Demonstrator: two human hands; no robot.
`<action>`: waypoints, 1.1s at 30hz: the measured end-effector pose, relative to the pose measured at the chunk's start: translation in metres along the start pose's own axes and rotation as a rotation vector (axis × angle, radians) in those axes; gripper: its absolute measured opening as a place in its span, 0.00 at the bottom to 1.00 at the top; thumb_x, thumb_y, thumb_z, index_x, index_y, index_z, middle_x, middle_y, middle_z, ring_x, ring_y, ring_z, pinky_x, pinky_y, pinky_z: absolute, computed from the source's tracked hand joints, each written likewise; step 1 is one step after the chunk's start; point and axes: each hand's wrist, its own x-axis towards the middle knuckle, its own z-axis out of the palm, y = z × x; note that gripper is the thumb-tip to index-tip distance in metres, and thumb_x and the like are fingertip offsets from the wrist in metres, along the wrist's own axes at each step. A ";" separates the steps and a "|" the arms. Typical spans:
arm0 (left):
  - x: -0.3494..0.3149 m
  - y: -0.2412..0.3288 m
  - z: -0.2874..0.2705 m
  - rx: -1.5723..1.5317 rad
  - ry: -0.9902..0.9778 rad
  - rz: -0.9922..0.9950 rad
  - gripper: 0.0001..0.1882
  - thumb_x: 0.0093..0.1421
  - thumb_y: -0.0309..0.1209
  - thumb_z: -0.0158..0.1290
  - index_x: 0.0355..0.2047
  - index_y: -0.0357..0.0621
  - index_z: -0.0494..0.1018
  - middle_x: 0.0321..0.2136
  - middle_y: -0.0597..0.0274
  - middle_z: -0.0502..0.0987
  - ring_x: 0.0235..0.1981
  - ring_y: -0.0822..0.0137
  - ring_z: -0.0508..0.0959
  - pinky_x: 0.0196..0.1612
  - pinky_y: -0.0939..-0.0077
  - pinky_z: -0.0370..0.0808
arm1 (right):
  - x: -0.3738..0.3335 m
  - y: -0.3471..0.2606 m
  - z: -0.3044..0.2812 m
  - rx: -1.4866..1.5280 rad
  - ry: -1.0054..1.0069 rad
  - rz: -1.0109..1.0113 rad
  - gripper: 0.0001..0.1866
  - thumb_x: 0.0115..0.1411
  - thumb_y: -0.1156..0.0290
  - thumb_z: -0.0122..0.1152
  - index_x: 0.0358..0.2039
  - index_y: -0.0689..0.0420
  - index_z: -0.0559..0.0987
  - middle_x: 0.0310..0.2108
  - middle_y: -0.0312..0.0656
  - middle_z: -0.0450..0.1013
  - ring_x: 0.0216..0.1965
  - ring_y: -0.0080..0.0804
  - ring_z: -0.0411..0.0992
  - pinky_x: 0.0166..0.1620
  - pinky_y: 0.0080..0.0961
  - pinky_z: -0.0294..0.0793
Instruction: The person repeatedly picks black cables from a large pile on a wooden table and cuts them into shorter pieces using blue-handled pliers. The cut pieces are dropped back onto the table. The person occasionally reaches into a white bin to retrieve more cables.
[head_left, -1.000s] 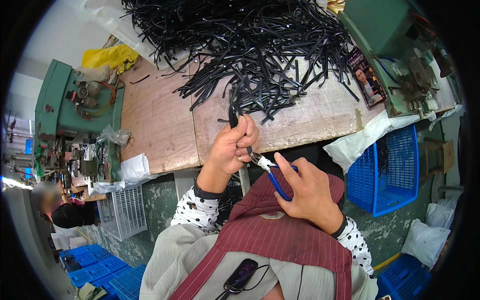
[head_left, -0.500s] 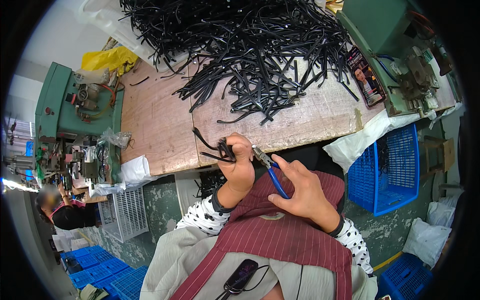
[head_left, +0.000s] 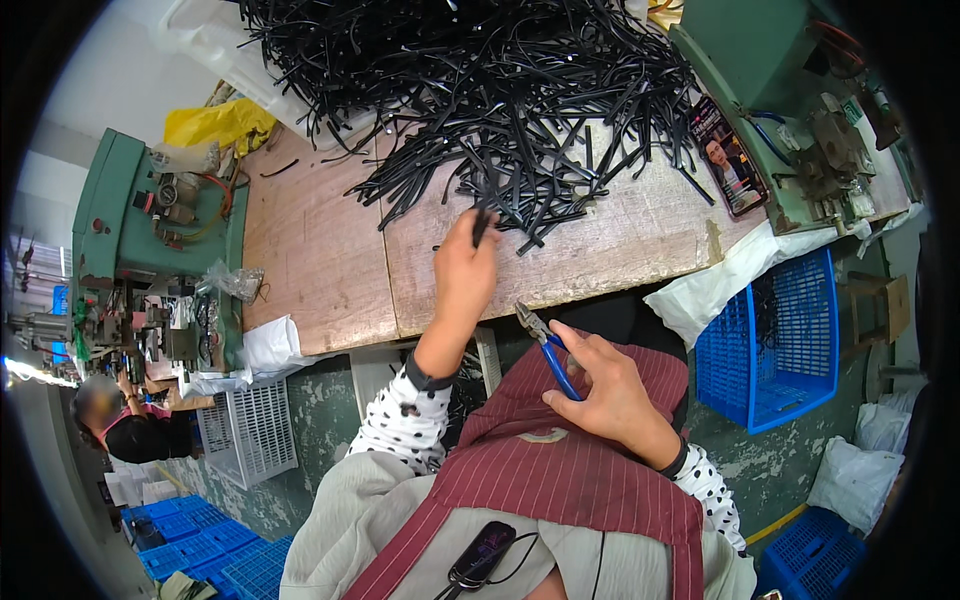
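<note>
At the near edge of a big heap of black eyeglass temples (head_left: 520, 180), my left hand (head_left: 465, 270) is closed. Dark temple pieces (head_left: 481, 228) show at its fingertips, blurred, so I cannot tell how many it grips. My right hand (head_left: 620, 395) is wrapped round blue-handled side cutters (head_left: 550, 355) above my lap. The metal jaws point up and left, just off the table's front edge, with nothing visible between them. Wooden boards form the tabletop (head_left: 330, 250) under the heap.
Green machines stand left (head_left: 160, 215) and right (head_left: 750, 50). A phone (head_left: 730, 165) leans by the right one. Blue basket (head_left: 765, 345) and white crate (head_left: 248, 430) flank me below table height. Another person (head_left: 145, 425) sits far left.
My left hand has moved forward from beside the cutters to the heap's edge; the temples it held fanned out no longer show that way. My right hand with the cutters has barely shifted.
</note>
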 end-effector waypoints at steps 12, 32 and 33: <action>0.089 -0.022 -0.005 0.313 -0.116 -0.055 0.19 0.55 0.42 0.58 0.29 0.34 0.77 0.22 0.50 0.80 0.24 0.56 0.81 0.32 0.65 0.75 | -0.003 0.005 -0.003 -0.091 0.040 -0.047 0.46 0.42 0.63 0.74 0.63 0.50 0.66 0.31 0.43 0.69 0.32 0.39 0.74 0.34 0.35 0.76; -0.007 0.017 -0.041 -0.982 -0.680 -0.343 0.18 0.72 0.46 0.39 0.29 0.49 0.65 0.13 0.78 0.54 0.08 0.83 0.51 0.12 0.86 0.50 | 0.005 -0.010 -0.010 -0.335 0.138 -0.277 0.46 0.37 0.67 0.74 0.61 0.53 0.68 0.35 0.45 0.68 0.32 0.41 0.70 0.33 0.33 0.71; -0.006 0.019 -0.041 -0.970 -0.671 -0.324 0.18 0.72 0.45 0.39 0.29 0.49 0.64 0.13 0.78 0.53 0.08 0.83 0.50 0.12 0.86 0.51 | 0.005 -0.011 -0.010 -0.337 0.130 -0.291 0.46 0.37 0.67 0.73 0.61 0.52 0.68 0.35 0.44 0.67 0.32 0.40 0.70 0.32 0.33 0.72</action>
